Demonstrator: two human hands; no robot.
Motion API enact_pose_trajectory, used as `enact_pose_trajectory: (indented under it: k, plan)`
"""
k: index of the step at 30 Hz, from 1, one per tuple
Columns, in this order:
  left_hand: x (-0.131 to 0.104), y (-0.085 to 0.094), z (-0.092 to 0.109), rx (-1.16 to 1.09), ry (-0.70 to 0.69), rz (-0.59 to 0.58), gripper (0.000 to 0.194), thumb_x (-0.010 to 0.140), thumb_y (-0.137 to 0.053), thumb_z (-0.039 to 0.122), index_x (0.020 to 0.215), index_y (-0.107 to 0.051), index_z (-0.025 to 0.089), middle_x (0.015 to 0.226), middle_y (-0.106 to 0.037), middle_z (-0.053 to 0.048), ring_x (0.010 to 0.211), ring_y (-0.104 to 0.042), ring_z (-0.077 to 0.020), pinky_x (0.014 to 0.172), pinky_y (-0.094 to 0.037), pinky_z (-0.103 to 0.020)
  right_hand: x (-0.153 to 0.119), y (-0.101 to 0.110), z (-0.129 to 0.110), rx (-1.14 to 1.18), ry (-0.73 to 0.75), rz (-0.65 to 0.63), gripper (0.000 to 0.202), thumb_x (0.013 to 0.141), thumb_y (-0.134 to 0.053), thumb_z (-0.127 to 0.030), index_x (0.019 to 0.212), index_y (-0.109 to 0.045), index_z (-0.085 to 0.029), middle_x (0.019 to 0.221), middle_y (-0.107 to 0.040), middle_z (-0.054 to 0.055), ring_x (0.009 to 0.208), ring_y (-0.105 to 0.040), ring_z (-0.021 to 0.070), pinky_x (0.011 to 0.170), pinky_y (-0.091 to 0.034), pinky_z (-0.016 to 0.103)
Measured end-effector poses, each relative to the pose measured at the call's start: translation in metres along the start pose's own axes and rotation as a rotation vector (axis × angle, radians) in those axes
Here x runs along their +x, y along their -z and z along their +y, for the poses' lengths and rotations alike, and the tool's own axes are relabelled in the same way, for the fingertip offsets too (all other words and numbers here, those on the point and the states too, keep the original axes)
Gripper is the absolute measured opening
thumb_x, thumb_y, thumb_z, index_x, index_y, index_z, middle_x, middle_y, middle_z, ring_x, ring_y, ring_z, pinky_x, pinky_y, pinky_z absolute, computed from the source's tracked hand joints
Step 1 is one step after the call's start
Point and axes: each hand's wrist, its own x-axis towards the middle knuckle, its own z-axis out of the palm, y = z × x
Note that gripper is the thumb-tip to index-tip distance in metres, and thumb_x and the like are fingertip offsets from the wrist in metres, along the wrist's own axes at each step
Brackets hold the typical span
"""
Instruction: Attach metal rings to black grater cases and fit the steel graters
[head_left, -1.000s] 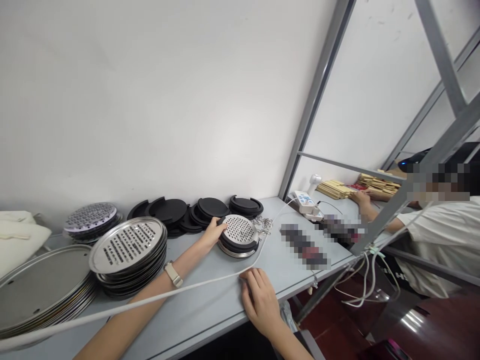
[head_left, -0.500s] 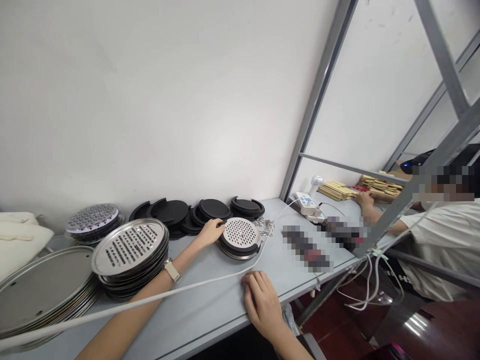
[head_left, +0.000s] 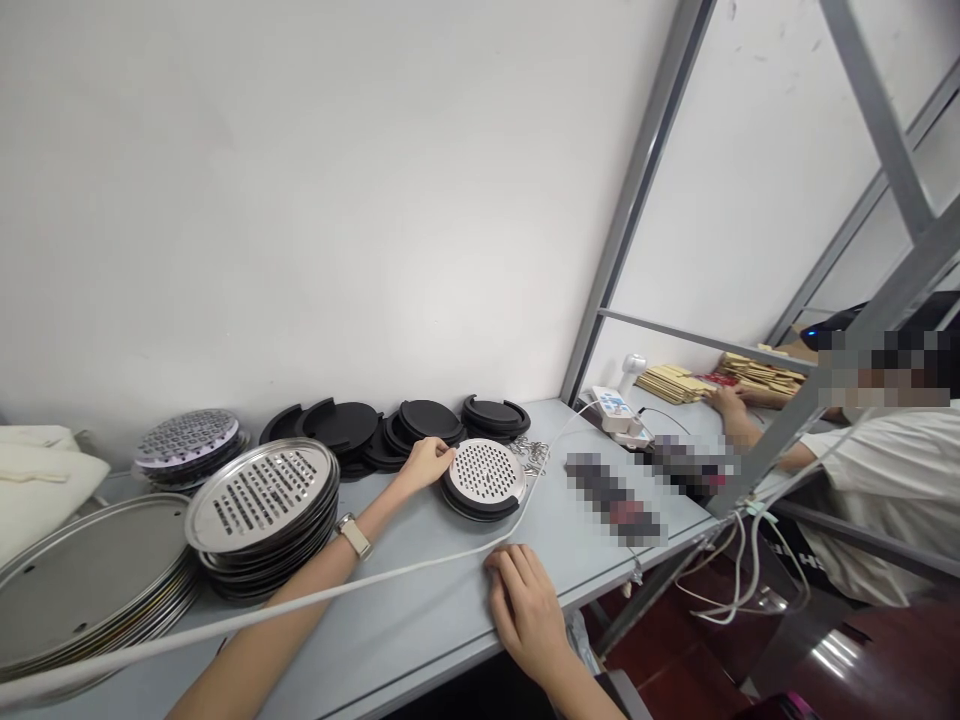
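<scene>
My left hand (head_left: 427, 464), with a watch at the wrist, has its fingers closed at the left edge of a small round perforated metal plate (head_left: 486, 470) that sits in a black rim. My right hand (head_left: 527, 610) rests at the table's front edge, fingers lying flat and holding nothing. Behind the plate are black round pieces (head_left: 429, 418) in stacks. A heap of thin metal chains or hooks (head_left: 534, 452) lies just right of the plate. Left of my left forearm stands a tall stack of larger slotted metal discs (head_left: 262, 495).
Large metal trays (head_left: 90, 570) are piled at the far left, by a white cloth bundle (head_left: 45, 480). A white cable (head_left: 405, 567) crosses the table (head_left: 420, 610). A grey metal frame (head_left: 637, 200) stands at right; beyond it a person's hand (head_left: 727, 400) touches tan pieces.
My left hand and the small perforated plate have shifted very slightly to the right. My right hand has stayed in place.
</scene>
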Motion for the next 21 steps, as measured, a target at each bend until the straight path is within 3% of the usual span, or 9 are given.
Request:
enact_pose_trajectory:
  k: [4, 10, 21]
  plan:
    - [0.0022, -0.0034, 0.0005, 0.045, -0.021, 0.003, 0.018, 0.083, -0.056, 0.021, 0.071, -0.067, 0.012, 0.078, -0.069, -0.01, 0.077, -0.063, -0.0207, 0.068, -0.042, -0.026, 0.0, -0.0011, 0.0009, -0.001, 0.0, 0.007, 0.018, 0.088, -0.036, -0.01, 0.091, -0.051, -0.019, 0.084, -0.052, 0.006, 0.078, -0.047, 0.0213, 0.069, -0.042, 0.035]
    - [0.0018, -0.0026, 0.0049, 0.111, -0.02, 0.0, 0.024, 0.084, -0.054, 0.019, 0.061, -0.061, 0.013, 0.058, -0.06, -0.005, 0.067, -0.059, -0.0187, 0.063, -0.038, -0.026, -0.0005, -0.0019, 0.0008, 0.0, 0.004, 0.008, 0.017, 0.087, -0.036, -0.01, 0.091, -0.051, -0.019, 0.084, -0.051, 0.005, 0.078, -0.048, 0.0216, 0.069, -0.042, 0.035]
    - [0.0056, 0.0035, 0.0078, 0.168, 0.009, 0.017, 0.028, 0.085, -0.052, 0.019, 0.059, -0.058, 0.013, 0.058, -0.058, -0.006, 0.068, -0.058, -0.0188, 0.062, -0.037, -0.027, -0.0023, -0.0037, 0.0037, 0.017, 0.002, -0.022, 0.016, 0.088, -0.036, -0.01, 0.092, -0.048, -0.019, 0.086, -0.051, 0.006, 0.08, -0.046, 0.0222, 0.071, -0.041, 0.037]
